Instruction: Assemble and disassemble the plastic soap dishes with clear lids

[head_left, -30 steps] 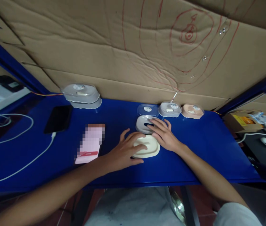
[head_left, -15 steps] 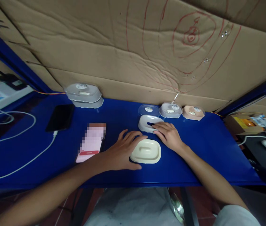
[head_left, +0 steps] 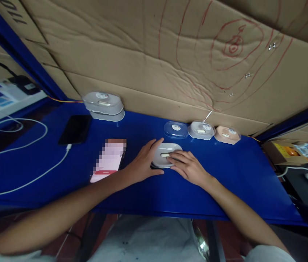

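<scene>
A glossy light-grey soap dish [head_left: 160, 161] with a slot in its middle lies in front of me. The raised cream bar [head_left: 165, 155] of the cream base shows through the slot; the rest of the base is hidden underneath. My left hand [head_left: 145, 160] curves round the left end, fingers along the far edge and thumb by the near edge. From the right, my right hand [head_left: 188, 167] grips the dish, fingertips by the slot and thumb at the near side.
Behind stand a clear lid [head_left: 176, 130], a lidded grey dish [head_left: 201, 130] and a lidded peach dish [head_left: 227, 135]. Stacked grey dishes [head_left: 104, 106] are at back left. Left of my hands lie a lit phone [head_left: 111, 158] and a dark phone [head_left: 74, 130] on a white cable. Cardboard [head_left: 110, 54] walls the back.
My right hand has brought the grey dish toward me and onto the cream base, covering it. My left hand's fingers and thumb have drawn closer together. The view has shifted slightly.
</scene>
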`<state>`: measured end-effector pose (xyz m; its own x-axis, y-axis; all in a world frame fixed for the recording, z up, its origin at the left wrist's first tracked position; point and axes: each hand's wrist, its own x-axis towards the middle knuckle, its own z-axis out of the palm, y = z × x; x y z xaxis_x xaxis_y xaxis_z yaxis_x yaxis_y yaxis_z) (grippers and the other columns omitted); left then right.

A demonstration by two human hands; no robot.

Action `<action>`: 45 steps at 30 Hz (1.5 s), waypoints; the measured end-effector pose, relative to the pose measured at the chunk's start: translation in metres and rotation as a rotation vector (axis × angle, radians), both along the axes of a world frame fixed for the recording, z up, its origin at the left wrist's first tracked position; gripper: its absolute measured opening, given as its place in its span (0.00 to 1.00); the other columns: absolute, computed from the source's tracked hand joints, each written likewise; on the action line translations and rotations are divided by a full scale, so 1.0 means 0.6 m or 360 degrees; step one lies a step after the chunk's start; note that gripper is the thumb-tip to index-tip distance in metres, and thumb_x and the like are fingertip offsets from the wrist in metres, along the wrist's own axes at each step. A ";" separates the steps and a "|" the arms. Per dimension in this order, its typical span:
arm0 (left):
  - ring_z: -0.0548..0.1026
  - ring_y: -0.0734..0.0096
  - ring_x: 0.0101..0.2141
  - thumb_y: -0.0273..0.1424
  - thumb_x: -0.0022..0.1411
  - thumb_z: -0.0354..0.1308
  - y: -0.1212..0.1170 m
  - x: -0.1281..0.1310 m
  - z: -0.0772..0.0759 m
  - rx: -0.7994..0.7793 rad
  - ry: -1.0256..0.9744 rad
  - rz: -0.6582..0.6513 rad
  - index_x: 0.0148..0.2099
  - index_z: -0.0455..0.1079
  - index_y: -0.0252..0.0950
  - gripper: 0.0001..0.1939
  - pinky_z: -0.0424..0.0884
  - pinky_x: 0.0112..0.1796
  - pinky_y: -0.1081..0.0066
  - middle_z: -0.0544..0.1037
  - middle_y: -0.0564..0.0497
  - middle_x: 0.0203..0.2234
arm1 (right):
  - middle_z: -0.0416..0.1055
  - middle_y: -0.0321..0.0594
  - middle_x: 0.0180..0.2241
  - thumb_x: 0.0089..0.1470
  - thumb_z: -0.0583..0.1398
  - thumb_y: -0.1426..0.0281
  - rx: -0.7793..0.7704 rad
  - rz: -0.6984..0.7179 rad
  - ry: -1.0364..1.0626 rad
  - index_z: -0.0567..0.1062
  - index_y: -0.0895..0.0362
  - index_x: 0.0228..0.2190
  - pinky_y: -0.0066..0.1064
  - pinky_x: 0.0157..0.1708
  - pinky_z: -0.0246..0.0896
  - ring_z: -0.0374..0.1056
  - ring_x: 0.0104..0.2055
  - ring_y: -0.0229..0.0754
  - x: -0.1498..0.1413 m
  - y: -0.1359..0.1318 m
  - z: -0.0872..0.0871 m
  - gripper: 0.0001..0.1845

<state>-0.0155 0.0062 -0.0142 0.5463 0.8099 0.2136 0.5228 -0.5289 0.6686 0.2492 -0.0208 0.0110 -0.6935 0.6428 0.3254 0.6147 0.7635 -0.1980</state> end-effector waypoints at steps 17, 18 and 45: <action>0.63 0.34 0.65 0.38 0.54 0.76 -0.014 0.003 0.045 -0.0240 0.0383 0.0076 0.78 0.41 0.47 0.61 0.59 0.60 0.38 0.65 0.36 0.68 | 0.70 0.54 0.57 0.66 0.61 0.54 -0.0083 -0.0344 -0.0099 0.70 0.51 0.64 0.64 0.64 0.57 0.62 0.66 0.63 0.074 0.121 -0.001 0.29; 0.63 0.33 0.64 0.38 0.54 0.76 -0.015 0.004 0.044 -0.0257 0.0376 0.0082 0.78 0.40 0.47 0.61 0.59 0.60 0.37 0.65 0.35 0.68 | 0.69 0.53 0.57 0.67 0.61 0.55 -0.0136 -0.0363 -0.0032 0.70 0.50 0.63 0.63 0.64 0.58 0.63 0.66 0.62 0.081 0.107 0.002 0.28; 0.63 0.41 0.67 0.31 0.52 0.77 0.000 0.000 0.016 -0.0282 -0.0108 -0.0060 0.78 0.37 0.49 0.64 0.62 0.64 0.41 0.61 0.38 0.70 | 0.74 0.44 0.54 0.59 0.65 0.72 -0.0391 0.0218 0.0478 0.71 0.51 0.49 0.61 0.74 0.43 0.68 0.64 0.49 0.002 0.002 0.019 0.17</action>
